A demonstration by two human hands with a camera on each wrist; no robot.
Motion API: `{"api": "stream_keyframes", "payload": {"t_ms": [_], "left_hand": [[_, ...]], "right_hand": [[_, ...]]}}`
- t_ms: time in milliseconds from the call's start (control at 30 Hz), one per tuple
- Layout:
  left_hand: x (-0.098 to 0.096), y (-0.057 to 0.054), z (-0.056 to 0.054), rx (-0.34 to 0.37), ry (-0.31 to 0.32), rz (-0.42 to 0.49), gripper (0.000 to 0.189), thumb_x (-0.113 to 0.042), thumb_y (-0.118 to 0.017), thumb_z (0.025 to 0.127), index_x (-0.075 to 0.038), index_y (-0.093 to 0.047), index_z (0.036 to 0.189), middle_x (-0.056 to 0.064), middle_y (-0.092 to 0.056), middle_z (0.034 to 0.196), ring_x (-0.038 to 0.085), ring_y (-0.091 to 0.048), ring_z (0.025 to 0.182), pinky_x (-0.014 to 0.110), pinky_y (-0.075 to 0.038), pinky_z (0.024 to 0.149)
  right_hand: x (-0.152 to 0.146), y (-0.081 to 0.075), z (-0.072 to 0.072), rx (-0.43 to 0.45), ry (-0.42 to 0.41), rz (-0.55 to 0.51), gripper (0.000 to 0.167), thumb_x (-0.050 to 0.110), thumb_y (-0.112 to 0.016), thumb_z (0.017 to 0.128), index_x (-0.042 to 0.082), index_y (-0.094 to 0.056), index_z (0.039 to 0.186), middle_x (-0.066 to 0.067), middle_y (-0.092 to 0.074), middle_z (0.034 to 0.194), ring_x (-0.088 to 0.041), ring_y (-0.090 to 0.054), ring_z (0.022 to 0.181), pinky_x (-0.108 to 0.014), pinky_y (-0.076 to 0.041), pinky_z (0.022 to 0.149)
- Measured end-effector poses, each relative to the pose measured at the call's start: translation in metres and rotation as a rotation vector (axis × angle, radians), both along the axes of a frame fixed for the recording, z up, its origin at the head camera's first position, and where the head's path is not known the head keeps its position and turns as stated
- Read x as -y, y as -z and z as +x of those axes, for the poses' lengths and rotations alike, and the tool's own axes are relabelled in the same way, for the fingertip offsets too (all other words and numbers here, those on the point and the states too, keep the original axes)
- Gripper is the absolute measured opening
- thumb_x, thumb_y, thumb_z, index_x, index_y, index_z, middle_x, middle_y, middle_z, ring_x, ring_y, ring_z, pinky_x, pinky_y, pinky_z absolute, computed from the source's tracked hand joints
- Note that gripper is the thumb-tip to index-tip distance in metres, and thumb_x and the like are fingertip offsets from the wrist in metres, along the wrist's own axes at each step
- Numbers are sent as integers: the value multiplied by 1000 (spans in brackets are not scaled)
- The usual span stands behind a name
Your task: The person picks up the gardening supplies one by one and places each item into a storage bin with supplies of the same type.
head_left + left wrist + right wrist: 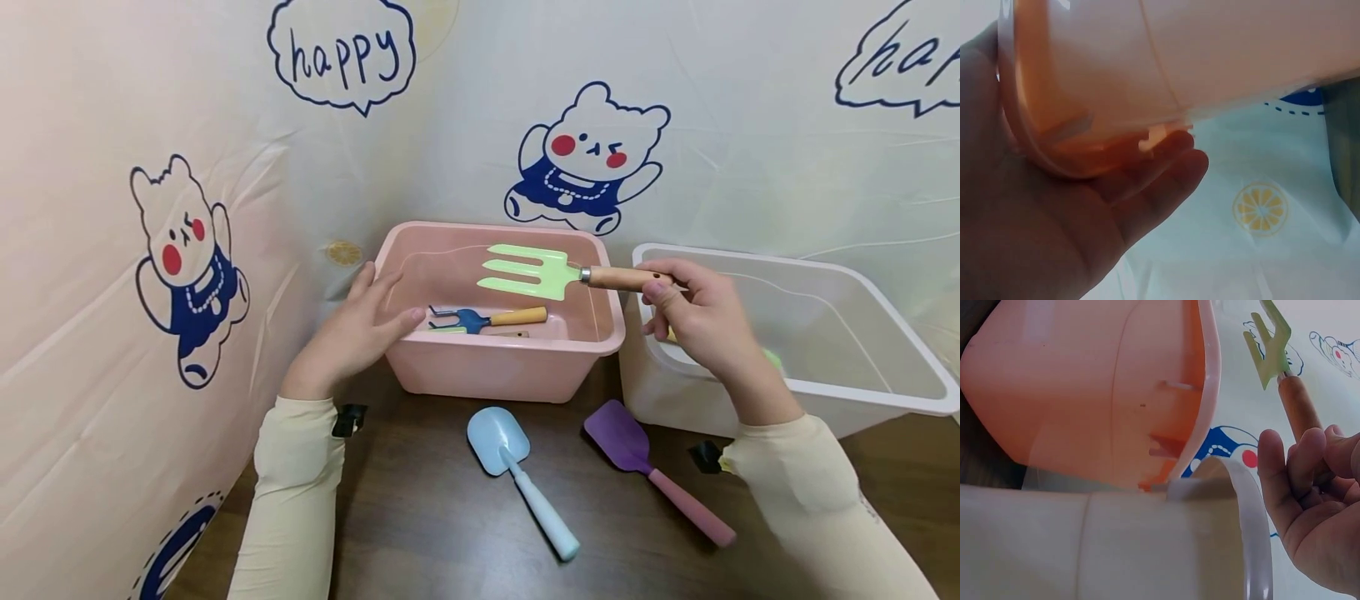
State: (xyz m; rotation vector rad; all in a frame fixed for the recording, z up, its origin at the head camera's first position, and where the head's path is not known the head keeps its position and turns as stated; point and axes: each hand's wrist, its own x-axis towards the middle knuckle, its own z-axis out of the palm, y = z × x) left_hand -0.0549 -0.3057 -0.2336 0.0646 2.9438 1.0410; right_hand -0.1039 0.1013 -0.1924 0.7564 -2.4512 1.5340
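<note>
My right hand (701, 312) pinches the end of the wooden handle of a light-green garden hand fork (536, 272). The fork is held level above the pink bin (487, 367), tines to the left; the right wrist view shows fingers curled at the handle (1300, 406). My left hand (356, 333) rests at the bin's left front corner, fingers fairly straight along the outer wall in the left wrist view, thumb by the front rim. Inside the pink bin lies a blue hand rake (472, 320) with a yellow handle, partly over another tool mostly hidden.
A white bin (847, 400) stands to the right, with something green (772, 358) partly hidden inside. On the dark table in front lie a light-blue trowel (498, 437) and a purple trowel (618, 437) with a pink handle. A printed curtain (465, 125) hangs behind.
</note>
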Motion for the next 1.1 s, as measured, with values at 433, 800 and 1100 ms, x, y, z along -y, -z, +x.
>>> {"api": "stream_keyframes", "payload": {"t_ms": [433,800,1100], "left_hand": [[4,-1,2,45,-30,-40,113,-79,-52,86,-17,3,163,7,16,167,51,-20,145,67,-22,112],[2,-3,2,63,-37,-79,121,-83,-51,84,-10,10,160,5,16,167,49,-23,145,64,-26,112],[3,-3,3,73,-33,-63,124,-83,-53,82,-10,11,160,6,16,167,47,-19,147,61,-24,114]], "right_hand": [[13,1,-4,-23,-6,32,21,13,-59,103,0,-68,117,-10,-56,79,-22,-58,50,-26,-49,49],[22,-1,-5,16,2,71,25,18,-56,105,1,-67,119,-20,-58,74,-25,-58,54,-29,-52,54],[35,-3,-9,90,-23,53,27,20,-57,105,0,-65,122,-17,-55,84,-27,-60,55,-32,-57,57]]}}
